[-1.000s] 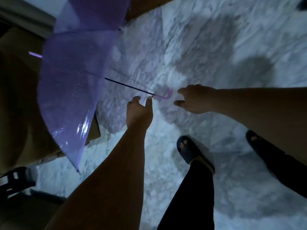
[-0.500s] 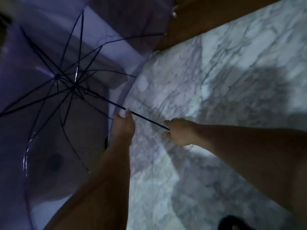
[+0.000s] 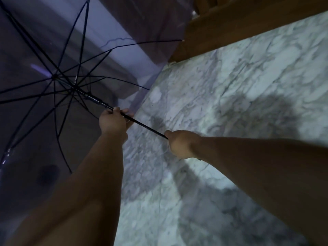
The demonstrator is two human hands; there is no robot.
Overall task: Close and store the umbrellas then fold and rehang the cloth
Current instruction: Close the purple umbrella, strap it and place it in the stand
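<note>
From the head camera, the open umbrella with a translucent purple canopy and thin black ribs [image 3: 58, 71] filled the upper left, held above the white marble-patterned floor [image 3: 230, 89]. The left hand [image 3: 113, 120] was wrapped around its black shaft just below the runner. The right hand [image 3: 181, 143] gripped the shaft's lower end, hiding the handle. A brown wooden edge [image 3: 239, 27] bordered the floor.

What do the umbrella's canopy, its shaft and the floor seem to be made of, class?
Canopy: clear purple-tinted plastic film; the wall shows through.
Shaft: thin, dark, straight rod, probably metal.
Floor: white, grey-veined marble or marble-look tile.
</note>
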